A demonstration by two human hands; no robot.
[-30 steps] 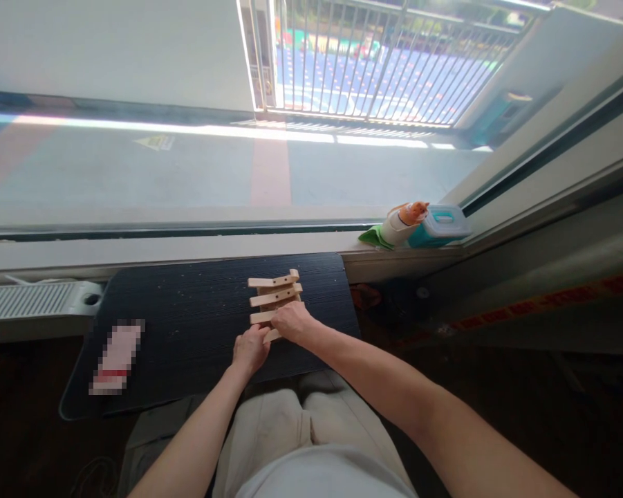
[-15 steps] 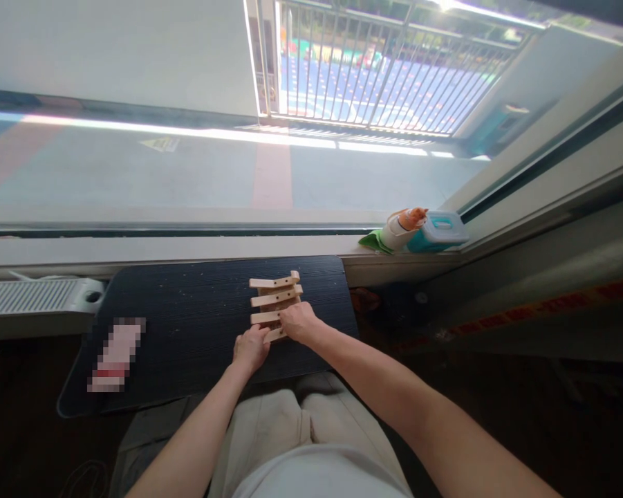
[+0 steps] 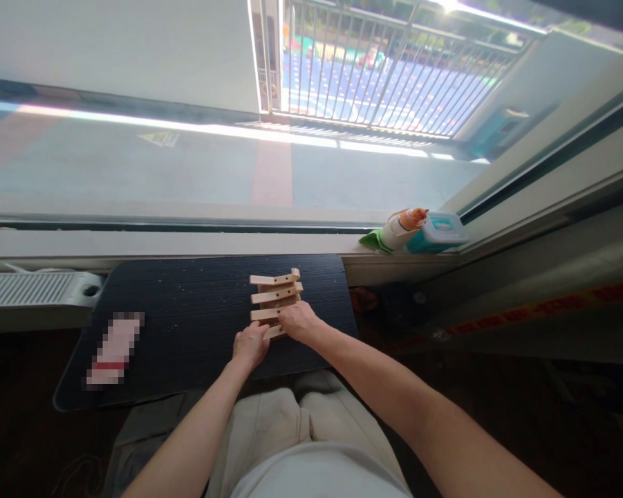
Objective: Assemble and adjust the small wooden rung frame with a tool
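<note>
On the dark table (image 3: 187,325) stands a small pale wooden piece (image 3: 274,296) made of several parallel slats with dark dots, joined by crosspieces. My left hand (image 3: 252,344) has its fingers closed on the left end of the slat nearest me. My right hand (image 3: 299,321) is closed over the right side of the same piece, at the two nearer slats. Its fingertips are partly hidden, and whether they pinch anything small there is not visible.
A blurred pinkish-white item (image 3: 117,346) lies at the table's left. On the window sill (image 3: 187,243) stand a white bottle with an orange top (image 3: 402,228) and a teal box with a clear lid (image 3: 440,232). A white radiator (image 3: 31,287) is left of the table.
The view has shifted very slightly. Both hands stay on the wooden piece in nearly the same positions.
</note>
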